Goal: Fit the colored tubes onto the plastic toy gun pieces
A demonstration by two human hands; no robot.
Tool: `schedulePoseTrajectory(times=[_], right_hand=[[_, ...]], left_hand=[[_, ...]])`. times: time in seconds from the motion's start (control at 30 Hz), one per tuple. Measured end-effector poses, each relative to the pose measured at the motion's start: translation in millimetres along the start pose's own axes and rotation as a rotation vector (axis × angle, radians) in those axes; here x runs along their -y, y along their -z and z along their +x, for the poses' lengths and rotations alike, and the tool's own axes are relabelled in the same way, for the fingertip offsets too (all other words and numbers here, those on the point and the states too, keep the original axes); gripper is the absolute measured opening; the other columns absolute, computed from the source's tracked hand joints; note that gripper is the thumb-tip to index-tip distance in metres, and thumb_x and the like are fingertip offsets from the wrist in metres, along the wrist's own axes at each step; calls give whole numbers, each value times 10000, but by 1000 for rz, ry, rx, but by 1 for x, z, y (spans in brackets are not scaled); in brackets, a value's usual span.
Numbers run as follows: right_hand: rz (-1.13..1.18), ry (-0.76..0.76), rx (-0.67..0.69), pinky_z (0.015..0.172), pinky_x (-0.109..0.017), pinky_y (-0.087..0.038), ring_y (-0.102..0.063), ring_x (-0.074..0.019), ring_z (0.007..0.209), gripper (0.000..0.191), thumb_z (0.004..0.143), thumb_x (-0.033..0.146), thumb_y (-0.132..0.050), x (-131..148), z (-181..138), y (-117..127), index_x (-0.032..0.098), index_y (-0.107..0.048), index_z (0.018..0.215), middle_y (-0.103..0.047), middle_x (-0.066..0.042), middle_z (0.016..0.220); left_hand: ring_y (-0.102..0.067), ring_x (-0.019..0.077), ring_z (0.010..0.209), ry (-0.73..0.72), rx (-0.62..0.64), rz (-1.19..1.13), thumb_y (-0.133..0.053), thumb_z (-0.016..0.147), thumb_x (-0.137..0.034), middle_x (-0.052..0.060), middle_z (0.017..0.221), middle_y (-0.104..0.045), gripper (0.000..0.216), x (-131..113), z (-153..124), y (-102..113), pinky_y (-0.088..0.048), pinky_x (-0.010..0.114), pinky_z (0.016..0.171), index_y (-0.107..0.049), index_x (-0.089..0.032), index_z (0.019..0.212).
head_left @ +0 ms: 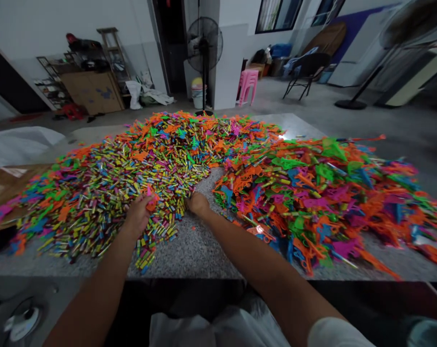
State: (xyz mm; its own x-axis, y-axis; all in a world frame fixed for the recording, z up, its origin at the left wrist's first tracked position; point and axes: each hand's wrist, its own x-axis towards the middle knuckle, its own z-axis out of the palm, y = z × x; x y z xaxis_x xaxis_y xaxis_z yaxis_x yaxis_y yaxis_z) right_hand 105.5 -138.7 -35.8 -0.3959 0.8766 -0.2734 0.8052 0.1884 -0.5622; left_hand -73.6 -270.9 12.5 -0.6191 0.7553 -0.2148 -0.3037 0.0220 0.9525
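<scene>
Speckled grey desk, pedestal fan beyond its far edge. Small multicolored tubes heaped on the left half, mixed plastic shapes toward the right edge. Left hand pinches some pink-and-orange plastic over the tubes, left of the near edge's middle. Right hand is at the tubes' right border, fingertips hidden; can't tell if gripping.

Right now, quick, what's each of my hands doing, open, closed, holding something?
Left hand: closed on pink and orange plastic.
Right hand: at the edge of the small cylinders; fingertips hidden, so its grip cannot be told.
</scene>
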Motion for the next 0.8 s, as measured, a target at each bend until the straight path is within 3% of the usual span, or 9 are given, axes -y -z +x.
schedulePoseTrajectory(times=[0.17,0.27,0.33,0.47,0.53,0.8], right_hand=[[115,-5,1,868,-281,-574,-767,-315,1138,207,890,243,-691,1,-7,14,88,-792,983,-797,-240,1113],[238,47,18,775,-258,-580,-800,-253,947,208,940,282,-612,-1,-34,18,116,-738,955,-813,-161,966],[485,131,68,703,-250,-586,-784,-196,785,190,940,299,-569,-2,-60,16,164,-676,1020,-807,-76,889],[1231,287,167,557,-257,-566,-671,-153,551,239,808,368,-670,0,-110,9,232,-567,974,-743,26,743],[1408,279,147,511,-244,-537,-617,-131,503,293,772,430,-724,1,-125,7,236,-570,928,-716,41,711],[1534,251,130,480,-232,-508,-583,-105,481,394,742,515,-834,-5,-139,6,191,-674,901,-720,17,718]], left_hand=[[-651,99,652,-24,14,-151,-950,597,-315,-29,804,-688,440,8,-55,-1,-528,212,597,-640,-185,882],[-643,93,681,-58,-13,-169,-970,584,-326,-35,792,-682,444,7,-76,-7,-524,213,645,-644,-184,849],[-644,101,689,-80,-7,-150,-972,585,-345,-33,787,-683,446,8,-86,-15,-516,223,660,-651,-186,850],[-645,120,680,-114,12,-85,-952,621,-392,-28,786,-692,434,11,-98,-35,-497,249,652,-670,-195,886],[-633,121,658,-110,10,-71,-953,611,-411,-29,770,-688,448,13,-102,-44,-480,252,627,-664,-192,875],[-657,131,710,-114,35,-92,-962,610,-420,-4,833,-725,475,15,-114,-59,-502,256,667,-673,-179,900]])
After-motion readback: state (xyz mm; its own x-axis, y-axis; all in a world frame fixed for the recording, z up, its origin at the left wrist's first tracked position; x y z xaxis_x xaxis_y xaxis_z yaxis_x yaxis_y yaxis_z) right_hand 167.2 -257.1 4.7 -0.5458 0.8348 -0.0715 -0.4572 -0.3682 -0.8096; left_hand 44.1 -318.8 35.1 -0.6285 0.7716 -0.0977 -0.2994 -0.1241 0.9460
